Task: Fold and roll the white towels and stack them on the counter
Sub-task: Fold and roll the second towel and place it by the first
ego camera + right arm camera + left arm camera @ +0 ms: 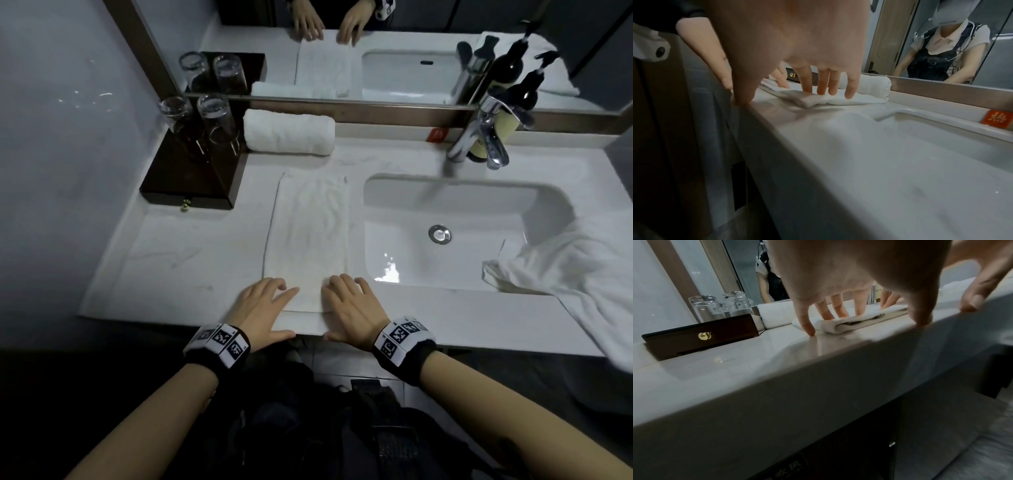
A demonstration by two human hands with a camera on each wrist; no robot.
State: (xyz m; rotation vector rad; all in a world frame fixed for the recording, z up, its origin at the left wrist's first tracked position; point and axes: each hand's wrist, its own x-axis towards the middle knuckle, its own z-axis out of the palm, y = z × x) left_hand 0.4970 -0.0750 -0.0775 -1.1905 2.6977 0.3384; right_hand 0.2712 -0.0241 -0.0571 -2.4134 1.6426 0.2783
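Observation:
A white towel (308,233), folded into a long narrow strip, lies on the counter (191,267) left of the sink, running from the front edge toward the mirror. My left hand (274,306) and right hand (337,303) rest side by side on its near end, fingers extended and pressing the cloth, thumbs at the counter's front edge. In the left wrist view the left hand (859,305) presses the towel end (840,326), which shows a small fold. The right hand (805,78) presses the same towel end (818,99). A rolled towel (289,133) lies by the mirror. A loose towel (565,270) drapes over the sink's right edge.
A dark wooden drawer box (191,178) carrying upturned glasses (214,116) stands at the back left, touching the rolled towel. The sink basin (411,205) takes the right half, with a chrome faucet (486,133) and dark bottles behind it. A mirror (394,68) runs along the back.

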